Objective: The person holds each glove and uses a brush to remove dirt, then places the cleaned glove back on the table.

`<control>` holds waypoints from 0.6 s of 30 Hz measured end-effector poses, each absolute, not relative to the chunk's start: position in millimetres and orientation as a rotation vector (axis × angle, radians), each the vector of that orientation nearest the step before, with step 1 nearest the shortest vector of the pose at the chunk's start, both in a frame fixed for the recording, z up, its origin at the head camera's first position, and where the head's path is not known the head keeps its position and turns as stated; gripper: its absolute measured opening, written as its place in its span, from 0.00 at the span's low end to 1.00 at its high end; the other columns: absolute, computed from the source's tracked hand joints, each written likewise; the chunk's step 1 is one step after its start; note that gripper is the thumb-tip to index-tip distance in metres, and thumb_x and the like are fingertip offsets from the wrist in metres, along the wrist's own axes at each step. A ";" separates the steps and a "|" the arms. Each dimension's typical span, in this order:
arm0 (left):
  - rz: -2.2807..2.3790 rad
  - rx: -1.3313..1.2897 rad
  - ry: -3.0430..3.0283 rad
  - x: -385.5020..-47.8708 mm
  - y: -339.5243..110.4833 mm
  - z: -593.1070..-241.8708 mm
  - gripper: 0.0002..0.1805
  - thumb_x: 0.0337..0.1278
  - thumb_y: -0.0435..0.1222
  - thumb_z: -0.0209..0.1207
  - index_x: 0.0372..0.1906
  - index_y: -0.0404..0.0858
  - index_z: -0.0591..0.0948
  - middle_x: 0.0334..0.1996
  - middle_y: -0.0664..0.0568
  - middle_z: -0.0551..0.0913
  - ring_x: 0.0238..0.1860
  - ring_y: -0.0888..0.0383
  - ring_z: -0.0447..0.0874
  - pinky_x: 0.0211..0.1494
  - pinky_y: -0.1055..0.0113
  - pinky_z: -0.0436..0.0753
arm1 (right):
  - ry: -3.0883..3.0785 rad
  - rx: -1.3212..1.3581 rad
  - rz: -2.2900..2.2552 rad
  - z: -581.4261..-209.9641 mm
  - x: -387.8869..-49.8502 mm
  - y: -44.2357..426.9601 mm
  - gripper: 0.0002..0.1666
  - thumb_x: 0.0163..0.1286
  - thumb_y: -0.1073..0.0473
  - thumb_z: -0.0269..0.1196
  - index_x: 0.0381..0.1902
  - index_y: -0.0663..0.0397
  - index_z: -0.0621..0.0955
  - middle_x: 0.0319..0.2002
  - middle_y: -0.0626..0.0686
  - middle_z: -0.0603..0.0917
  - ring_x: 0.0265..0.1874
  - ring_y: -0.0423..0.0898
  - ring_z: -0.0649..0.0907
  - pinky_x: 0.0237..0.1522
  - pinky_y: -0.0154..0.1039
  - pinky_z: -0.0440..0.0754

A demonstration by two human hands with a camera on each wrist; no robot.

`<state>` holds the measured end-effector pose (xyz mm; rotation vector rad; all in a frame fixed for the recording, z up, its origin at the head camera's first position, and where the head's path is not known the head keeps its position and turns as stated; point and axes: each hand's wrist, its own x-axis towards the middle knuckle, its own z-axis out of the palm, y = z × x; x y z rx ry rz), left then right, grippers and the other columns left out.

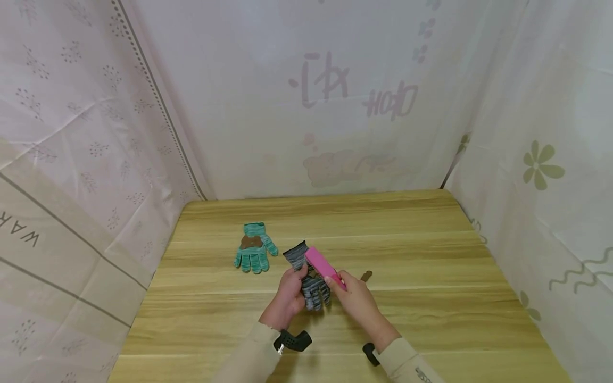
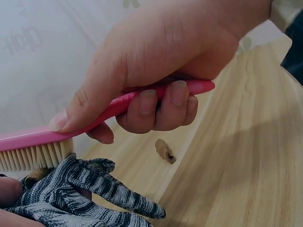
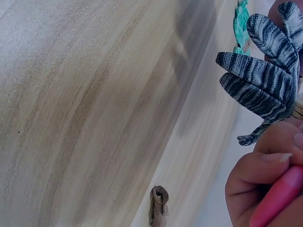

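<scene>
My left hand grips a dark grey striped glove, its thumb on top near the cuff. My right hand has its fingers curled round the handle of a pink brush. In the left wrist view the pale bristles of the brush point down onto the striped glove. A small brown patch lies on the glove beside the bristles, partly hidden. In the right wrist view the striped fingers of the glove spread out above the right hand.
A green glove with a brown bone-shaped patch lies flat on the wooden table, left of the hands. A small rolled brown piece lies right of the right hand. Printed curtains hang behind the table and at both sides.
</scene>
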<state>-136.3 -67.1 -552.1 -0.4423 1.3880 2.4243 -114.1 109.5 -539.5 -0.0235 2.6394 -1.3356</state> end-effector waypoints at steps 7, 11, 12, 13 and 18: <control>2.426 -0.485 1.434 -136.1 -65.7 -554.3 0.17 0.80 0.42 0.48 0.58 0.33 0.71 0.39 0.58 0.77 0.42 0.64 0.77 0.50 0.71 0.76 | 2.609 -0.014 -1.358 -540.1 -115.2 110.1 0.20 0.74 0.37 0.59 0.41 0.47 0.80 0.22 0.47 0.71 0.21 0.43 0.68 0.23 0.35 0.65; 2.421 -0.513 1.468 -136.1 -65.1 -556.4 0.17 0.80 0.42 0.48 0.58 0.32 0.71 0.42 0.56 0.75 0.46 0.61 0.74 0.54 0.69 0.74 | 2.610 -0.024 -1.351 -540.2 -114.1 109.4 0.19 0.74 0.38 0.59 0.39 0.47 0.80 0.21 0.47 0.71 0.20 0.42 0.67 0.23 0.35 0.64; 2.418 -0.528 1.479 -136.3 -65.1 -557.0 0.17 0.80 0.42 0.48 0.58 0.32 0.71 0.44 0.54 0.75 0.48 0.59 0.74 0.56 0.67 0.74 | 2.611 -0.029 -1.349 -540.2 -113.7 109.1 0.19 0.74 0.38 0.59 0.40 0.47 0.80 0.21 0.46 0.71 0.20 0.42 0.68 0.23 0.35 0.64; 2.420 -0.532 1.485 -136.5 -65.4 -557.7 0.17 0.80 0.42 0.47 0.59 0.32 0.71 0.48 0.52 0.74 0.52 0.57 0.72 0.60 0.65 0.72 | 2.613 -0.035 -1.347 -540.2 -113.4 108.9 0.19 0.74 0.38 0.59 0.39 0.47 0.79 0.21 0.46 0.71 0.20 0.42 0.68 0.23 0.34 0.64; 2.424 -0.561 1.496 -137.7 -68.4 -561.5 0.27 0.81 0.41 0.46 0.71 0.27 0.60 0.75 0.35 0.51 0.78 0.38 0.42 0.81 0.45 0.47 | 2.632 -0.080 -1.341 -539.7 -113.3 108.7 0.19 0.72 0.36 0.60 0.39 0.44 0.80 0.21 0.46 0.70 0.20 0.42 0.68 0.23 0.35 0.64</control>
